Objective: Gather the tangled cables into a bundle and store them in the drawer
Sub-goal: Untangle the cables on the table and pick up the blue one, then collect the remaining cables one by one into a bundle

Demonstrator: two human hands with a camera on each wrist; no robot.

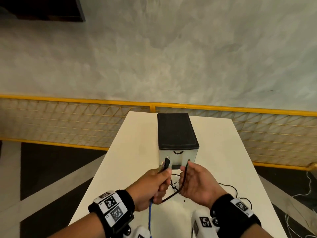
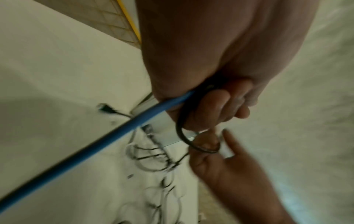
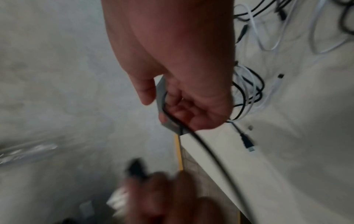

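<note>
A small drawer unit (image 1: 177, 134) with a black top and a pale front stands mid-table, its drawer closed. Just in front of it my left hand (image 1: 159, 182) grips a blue cable (image 1: 150, 219) together with black cable ends, whose plugs (image 1: 166, 163) stick up above the fist. My right hand (image 1: 192, 177) holds a loop of black cable (image 1: 184, 176) that runs across to the left fist. In the left wrist view the fingers (image 2: 216, 106) curl round the blue cable (image 2: 114, 133). A tangle of black and white cables (image 3: 247, 91) lies on the table under the hands.
The white table (image 1: 223, 152) is narrow, with edges close on both sides. A loose USB plug (image 3: 248, 143) lies near its edge. A yellow mesh fence (image 1: 68, 121) runs behind. Thin black cable (image 1: 236, 191) trails right, and pale wires (image 1: 307, 186) lie on the floor.
</note>
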